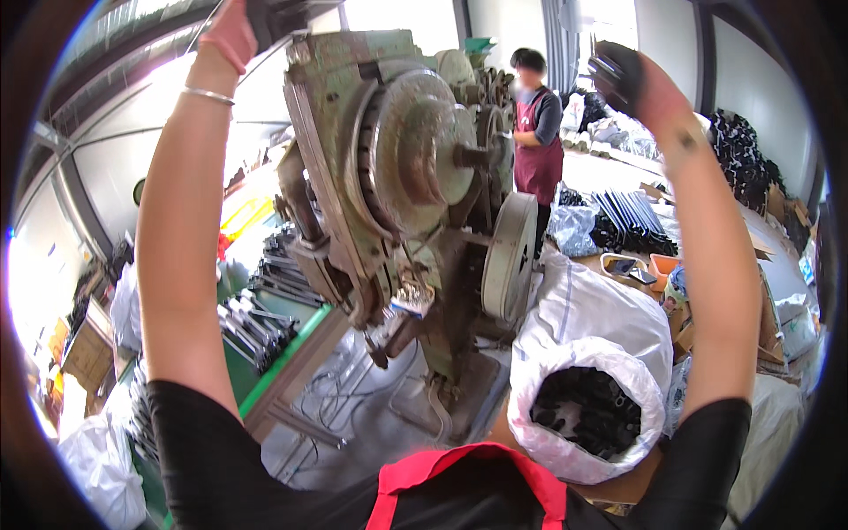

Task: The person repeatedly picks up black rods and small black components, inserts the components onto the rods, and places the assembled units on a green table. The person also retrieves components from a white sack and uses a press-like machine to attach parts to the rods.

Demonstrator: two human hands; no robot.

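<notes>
Both my arms are raised. My left hand [255, 30], in a pink and black glove, is at the top edge, left of the head of a large green press machine [411, 139]; its fingers are blurred and partly cut off, so what it holds cannot be told. My right hand [633, 83], in a similar glove, is raised at the upper right, apart from the machine, its fingers curled; whether something is in them is unclear. Below it stands a white woven sack [520, 424] of black parts [583, 411]. A grey flywheel [510, 258] is at the machine's right side.
A green-topped table [265, 377] at left bears bundles of metal rods [255, 324]. Behind the machine stands a person in a maroon apron [540, 146]. Cables lie on the floor below. An orange bin [662, 268], a phone [641, 275] and black rods [633, 215] are at right.
</notes>
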